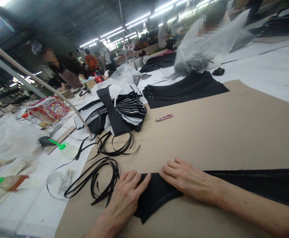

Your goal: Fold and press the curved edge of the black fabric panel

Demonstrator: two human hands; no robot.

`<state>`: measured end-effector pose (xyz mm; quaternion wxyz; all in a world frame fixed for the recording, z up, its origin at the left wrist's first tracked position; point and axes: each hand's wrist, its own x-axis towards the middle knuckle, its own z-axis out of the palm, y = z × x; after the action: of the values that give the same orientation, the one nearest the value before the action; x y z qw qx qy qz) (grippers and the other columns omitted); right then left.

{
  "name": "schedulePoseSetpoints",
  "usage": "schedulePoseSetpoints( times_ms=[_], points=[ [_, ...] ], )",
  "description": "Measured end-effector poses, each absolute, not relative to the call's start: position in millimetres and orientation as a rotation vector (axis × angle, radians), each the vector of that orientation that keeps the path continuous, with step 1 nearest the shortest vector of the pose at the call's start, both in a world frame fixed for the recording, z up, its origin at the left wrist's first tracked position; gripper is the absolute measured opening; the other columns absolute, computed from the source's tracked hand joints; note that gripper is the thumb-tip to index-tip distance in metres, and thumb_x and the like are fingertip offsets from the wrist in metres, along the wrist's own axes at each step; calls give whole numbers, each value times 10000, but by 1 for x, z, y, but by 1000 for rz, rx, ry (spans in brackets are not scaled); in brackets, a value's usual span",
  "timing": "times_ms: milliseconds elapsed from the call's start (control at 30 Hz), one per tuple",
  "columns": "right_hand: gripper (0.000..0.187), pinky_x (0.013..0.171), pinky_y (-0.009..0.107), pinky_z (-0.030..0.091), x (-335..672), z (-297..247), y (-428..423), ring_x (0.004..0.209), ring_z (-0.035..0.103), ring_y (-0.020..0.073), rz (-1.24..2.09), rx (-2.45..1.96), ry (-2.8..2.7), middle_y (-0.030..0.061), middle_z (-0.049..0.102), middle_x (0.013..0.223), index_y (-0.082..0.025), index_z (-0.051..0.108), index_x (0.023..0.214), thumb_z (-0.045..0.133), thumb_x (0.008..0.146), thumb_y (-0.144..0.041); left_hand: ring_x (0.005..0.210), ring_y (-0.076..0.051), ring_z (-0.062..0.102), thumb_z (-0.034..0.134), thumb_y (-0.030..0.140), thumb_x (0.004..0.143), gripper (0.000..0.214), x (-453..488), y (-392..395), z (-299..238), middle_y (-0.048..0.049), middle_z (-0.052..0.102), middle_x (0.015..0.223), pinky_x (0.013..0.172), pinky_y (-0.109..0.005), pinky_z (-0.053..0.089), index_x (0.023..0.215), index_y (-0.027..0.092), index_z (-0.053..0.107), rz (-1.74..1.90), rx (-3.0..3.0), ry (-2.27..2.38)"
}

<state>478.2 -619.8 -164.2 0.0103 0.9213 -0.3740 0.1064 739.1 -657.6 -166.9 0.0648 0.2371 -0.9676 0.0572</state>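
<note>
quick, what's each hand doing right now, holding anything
Left hand: open, lying flat on the black fabric piece, gripping nothing.
Right hand: open, fingers flat on the same fabric's upper edge, gripping nothing.

left hand [124, 195] flat, right hand [185, 180] flat, palms down

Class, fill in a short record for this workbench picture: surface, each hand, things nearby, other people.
Surface: tan paper sheet over a long white worktable
Left hand: open, flat, fingers on the left end of a black curved fabric piece
Right hand: open, flat, pressing the same piece
Nearby: loops of black ribbon strip left of the hands; pink thread snips farther back; stack of black-and-white cut pieces
Other people: several, at tables in the background
</note>
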Motion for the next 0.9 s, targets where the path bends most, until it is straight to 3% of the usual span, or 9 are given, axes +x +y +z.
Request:
schedulePoseSetpoints(
  times_ms=[400, 600, 900],
  points=[
    [133, 682, 341, 319, 460, -165, -611, 795, 434, 196, 341, 2832, -1143, 51, 553, 921, -143, 560, 1031, 463, 943, -120, 1026, -230, 468, 401, 40, 869, 506, 734, -654, -169, -74, 590, 1042, 889, -353, 371, 1338, 205, 493, 220, 742, -2885],
    [154, 682, 347, 339, 452, -169, -609, 793, 439, 193, 337, 2829, -1151, 45, 559, 931, -137, 561, 1063, 472, 938, -124, 1126, -191, 445, 346, 57, 914, 455, 731, -654, -168, -50, 589, 1203, 950, -318, 298, 1301, 209, 531, 211, 713, -2815],
    [170, 695, 347, 338, 442, -170, -604, 803, 441, 197, 356, 2808, -1156, 54, 560, 938, -134, 559, 1076, 455, 943, -121, 1076, -181, 464, 349, 67, 921, 465, 724, -653, -167, -23, 629, 1107, 962, -324, 258, 1351, 199, 468, 73, 752, -2907]
  ],
)
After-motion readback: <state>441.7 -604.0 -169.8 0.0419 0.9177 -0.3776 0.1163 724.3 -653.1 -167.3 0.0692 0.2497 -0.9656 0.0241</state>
